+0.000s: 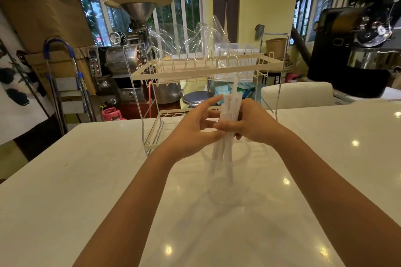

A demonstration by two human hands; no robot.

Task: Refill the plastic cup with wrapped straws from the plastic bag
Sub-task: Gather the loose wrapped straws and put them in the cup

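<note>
1. A bundle of white paper-wrapped straws (230, 112) is held upright between both hands above the middle of the glossy white countertop (86, 180).
2. The right hand (252, 123) is wrapped around the bundle from the right, its fingers closed on the straws at mid-length.
3. The left hand (193, 130) is pressed to the bundle from the left; its thumb and lower fingers are seen touching the straws, while its upper fingers are spread and raised clear of them.
4. The lower ends of the straws are seen inside a clear, wide-mouthed plastic cup (225, 180) that stands on the countertop directly below the hands; whether the tips reach its bottom cannot be told.
5. A cream-coloured two-tier wire rack (206, 67) stands on the countertop just beyond the hands.
6. A crumpled transparent plastic bag (195, 39) lies on the upper tier of the rack, rising above it, well apart from the cup.
7. A brown paper cup (275, 46) is seen at the far right end of the upper tier.
</note>
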